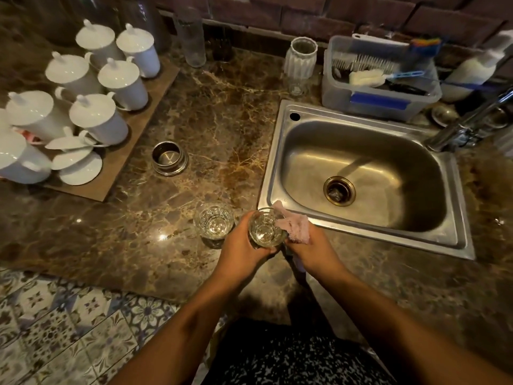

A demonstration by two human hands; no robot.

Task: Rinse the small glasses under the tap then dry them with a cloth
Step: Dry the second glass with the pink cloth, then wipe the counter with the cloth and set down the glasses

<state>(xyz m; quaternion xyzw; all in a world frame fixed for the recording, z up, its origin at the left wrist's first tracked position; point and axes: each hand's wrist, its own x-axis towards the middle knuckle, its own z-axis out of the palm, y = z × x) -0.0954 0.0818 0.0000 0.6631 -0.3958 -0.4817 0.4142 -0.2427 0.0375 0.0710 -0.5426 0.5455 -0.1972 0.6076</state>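
We find the left hand (244, 245) curled round a small clear glass (265, 227), held at the near-left corner of the stainless steel sink (388, 176). The right hand (311, 247) grips a pink cloth (294, 225) that touches the glass rim. A second clear faceted glass (213, 220) stands upright on the brown marble table (222, 120), just left of that sink corner.

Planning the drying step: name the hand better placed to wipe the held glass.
Right. The right hand holds the pink cloth at the rim of the glass, while the left hand is occupied gripping that glass.
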